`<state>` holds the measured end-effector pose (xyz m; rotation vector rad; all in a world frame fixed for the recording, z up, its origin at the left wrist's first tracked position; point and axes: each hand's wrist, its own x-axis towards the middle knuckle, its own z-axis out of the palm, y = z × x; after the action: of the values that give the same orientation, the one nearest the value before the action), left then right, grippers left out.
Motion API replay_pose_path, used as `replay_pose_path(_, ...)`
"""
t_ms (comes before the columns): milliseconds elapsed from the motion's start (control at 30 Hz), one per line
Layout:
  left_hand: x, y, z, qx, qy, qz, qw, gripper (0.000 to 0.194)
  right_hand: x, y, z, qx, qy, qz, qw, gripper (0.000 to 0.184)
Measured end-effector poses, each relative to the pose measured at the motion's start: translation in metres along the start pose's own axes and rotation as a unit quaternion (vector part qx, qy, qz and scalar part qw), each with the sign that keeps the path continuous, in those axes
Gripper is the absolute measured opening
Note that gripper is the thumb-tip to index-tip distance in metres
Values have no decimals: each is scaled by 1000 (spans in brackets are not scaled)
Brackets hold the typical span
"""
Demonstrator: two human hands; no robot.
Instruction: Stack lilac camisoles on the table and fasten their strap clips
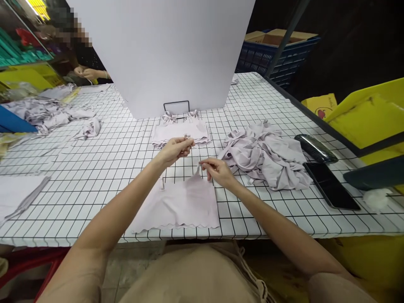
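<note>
A pale lilac camisole (186,206) lies on the table in front of me, its wavy hem towards me. My right hand (217,170) pinches the raised upper corner of it, where a strap would sit. My left hand (178,150) is closed in a pinch just above and left of that, over the table; whatever its fingertips hold is too small to make out. Right behind my left hand is a neat stack of similar camisoles (179,128) with their straps at the far end, by a black wire frame (176,102).
A loose heap of lilac garments (265,155) lies at right, beside a black case (315,148) and a phone (331,185). Folded fabric (22,191) sits at left. A tall white board (170,54) stands behind the stack. Another person's hands (86,72) show at far left.
</note>
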<state>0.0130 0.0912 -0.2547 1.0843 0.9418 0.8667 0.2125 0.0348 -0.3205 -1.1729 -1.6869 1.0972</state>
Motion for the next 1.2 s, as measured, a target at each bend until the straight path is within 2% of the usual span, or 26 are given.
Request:
replay_pose_path(133,-1,26,5,169,-65,68,981,29,15,-7,-15,55,-28,36,997,37)
replay_pose_path(233,-4,42,10,280,-95,99,950,19,26,-15,-22,93,-54,45,993,40)
replay_pose_path(300,-6,49,12,333,-112,120,929,21,31,-21,-24,121,-70,28,990,36)
replay_pose_path(433,-12,49,14,366,-92,163,912,23,35,-29,-19,180,-131,-13,975,37)
replay_pose_path(467,-14,47,14,370,-83,171,909,23,35,-30,-17,199,-123,-20,972,39)
replay_pose_path(533,-20,41,14,388,-73,181,901,22,32,-31,-13,225,-68,-41,971,41)
replay_pose_path(633,-30,33,13,422,-78,180,885,23,26,-36,-11,204,-1,-97,974,34)
replay_pose_path(767,-39,26,12,451,-100,197,865,23,13,-46,-14,107,9,-196,975,29)
replay_pose_path(833,-42,24,11,483,-101,227,840,22,5,-51,-15,32,38,-251,967,29)
replay_pose_path(900,-45,23,11,530,-96,253,803,22,-3,-55,-15,-37,54,-270,961,25)
replay_pose_path(933,-46,22,11,556,-96,260,784,23,-7,-56,-14,-62,47,-259,963,23)
replay_pose_path(1000,-48,22,13,609,-91,261,743,25,-14,-58,-10,-74,11,-196,978,20)
replay_pose_path(1100,-49,23,18,662,-96,255,698,27,-19,-58,-3,15,-56,-44,997,20)
replay_pose_path(1133,-50,23,20,664,-98,256,696,26,-19,-56,0,64,-77,4,995,22)
replay_pose_path(1200,-53,22,21,639,-77,262,719,24,-18,-54,3,160,-96,62,981,27)
